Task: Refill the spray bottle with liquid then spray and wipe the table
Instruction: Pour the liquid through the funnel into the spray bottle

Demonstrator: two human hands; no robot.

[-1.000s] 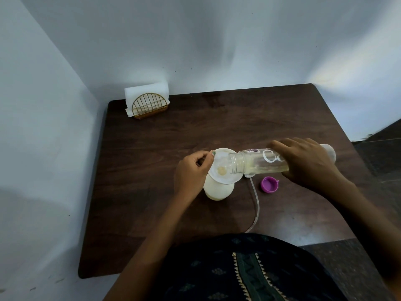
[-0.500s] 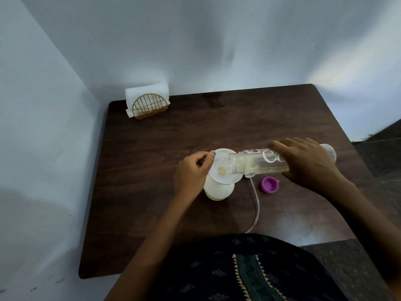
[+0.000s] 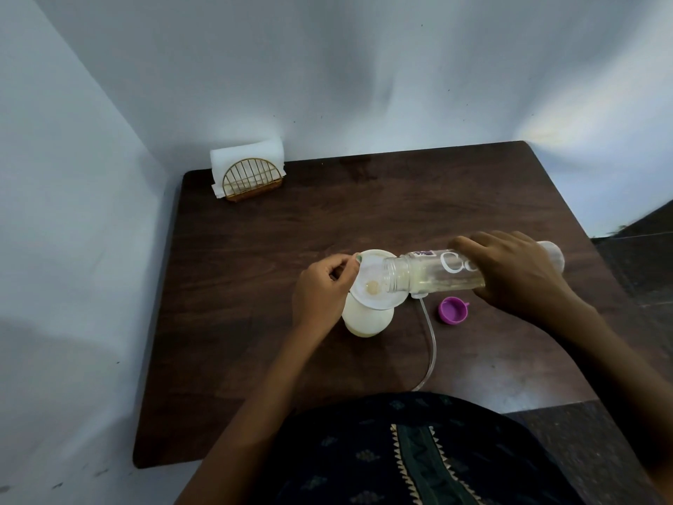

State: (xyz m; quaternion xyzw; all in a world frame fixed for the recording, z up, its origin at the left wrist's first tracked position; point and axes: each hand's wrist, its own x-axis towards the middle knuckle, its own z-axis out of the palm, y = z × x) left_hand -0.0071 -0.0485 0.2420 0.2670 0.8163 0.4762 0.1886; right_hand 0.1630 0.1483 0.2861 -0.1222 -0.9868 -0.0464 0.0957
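Observation:
A pale, rounded spray bottle (image 3: 368,318) stands near the middle of the dark wooden table (image 3: 255,286) with a white funnel (image 3: 368,282) seated in its neck. My left hand (image 3: 320,289) pinches the funnel's rim at its left side. My right hand (image 3: 510,271) grips a clear refill bottle (image 3: 429,273) lying almost level, its open mouth over the funnel. Yellowish liquid sits in the clear bottle and a little pools in the funnel. The sprayer's dip tube (image 3: 429,348) trails across the table toward me.
A purple cap (image 3: 452,310) lies on the table just right of the tube. A gold wire napkin holder (image 3: 251,178) with white napkins stands at the far left corner against the wall. White walls close in behind and to the left.

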